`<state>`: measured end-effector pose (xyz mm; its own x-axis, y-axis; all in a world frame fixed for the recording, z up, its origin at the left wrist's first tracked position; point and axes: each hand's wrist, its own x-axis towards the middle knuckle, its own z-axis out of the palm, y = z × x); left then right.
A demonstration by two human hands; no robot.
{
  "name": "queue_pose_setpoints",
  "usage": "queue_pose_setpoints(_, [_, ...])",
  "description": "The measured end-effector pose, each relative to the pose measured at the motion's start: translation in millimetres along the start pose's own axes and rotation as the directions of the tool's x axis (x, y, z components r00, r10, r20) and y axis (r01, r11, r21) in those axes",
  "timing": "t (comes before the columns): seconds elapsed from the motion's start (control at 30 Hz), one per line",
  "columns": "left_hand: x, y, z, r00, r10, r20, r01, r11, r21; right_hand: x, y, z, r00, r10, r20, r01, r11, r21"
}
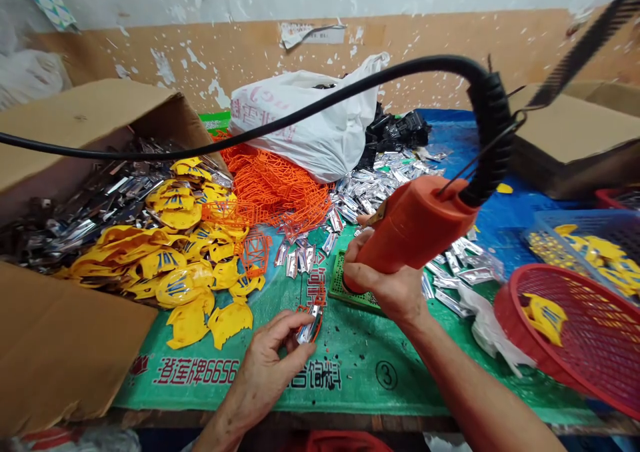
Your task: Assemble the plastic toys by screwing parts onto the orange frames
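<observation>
The left hand [265, 355] pinches a silver, orange-edged part [307, 333] at lower centre; the right hand [397, 292] wraps an orange tool [415, 222], right of centre. A light pinch could drop the part; the arching cable [430, 64] could drag the tool, whose lower end is largely hidden; the cardboard box [70, 345] is cut off at left

The left hand [270, 359] and right hand [397, 289] are both bare, with slim fingers and fine creases over the knuckles. The right forearm [467, 375] is bare up to the lower edge of view, smooth and widening evenly from a narrower wrist. Beside the left forearm [220, 429], a small pale grey-blue patch may be sleeve fabric, too cropped to tell.
</observation>
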<state>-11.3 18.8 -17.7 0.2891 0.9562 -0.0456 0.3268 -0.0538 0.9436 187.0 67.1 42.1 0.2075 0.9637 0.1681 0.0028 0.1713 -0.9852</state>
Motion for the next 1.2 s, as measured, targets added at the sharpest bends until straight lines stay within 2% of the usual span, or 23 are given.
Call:
queue_pose_setpoints(0.13, [-2.2, -3.9, -2.7, 1.0, 0.008, 0.003, -0.008, 0.999, 0.054, 1.0, -1.3, 0.2, 0.999, -0.008, 0.041, 0.009, 0.999, -0.035])
queue_pose_setpoints(0.33, [-4.0, -5.5, -5.5, 0.987, -0.106, -0.117, 0.112, 0.992, 0.049, 0.3, 0.6, 1.3, 1.0, -0.013, 0.022, 0.013, 1.0, 0.001])
queue_pose_setpoints(0.5, [-3.0, -1.9, -5.0, 0.977, -0.188, -0.098, 0.19, 0.981, 0.021, 0.5, 1.0, 2.4, 1.0, -0.02, -0.002, 0.019, 1.0, -0.016])
queue_pose_setpoints(0.6, [-2.4, -3.2, -4.8, 0.976, -0.195, -0.095, 0.197, 0.98, 0.005, 1.2, 2.1, 1.4, 1.0, -0.018, -0.014, 0.018, 1.0, -0.001])
queue_pose_setpoints(0.73, [-2.1, -7.3, -4.5, 0.972, -0.214, -0.093, 0.213, 0.977, -0.022, 2.4, 5.2, -0.9, 0.998, -0.037, 0.045, 0.036, 0.999, 0.014])
queue_pose_setpoints(1.07, [-3.0, -9.5, -2.7, 0.965, -0.245, -0.09, 0.24, 0.969, -0.063, 4.4, 7.1, -2.9, 0.999, -0.049, -0.022, 0.051, 0.997, 0.064])
queue_pose_setpoints(1.2, [-4.1, -11.0, -3.9, 0.962, -0.253, -0.098, 0.248, 0.967, -0.063, 3.9, 7.2, -2.9, 0.999, -0.047, -0.011, 0.048, 0.997, 0.066])
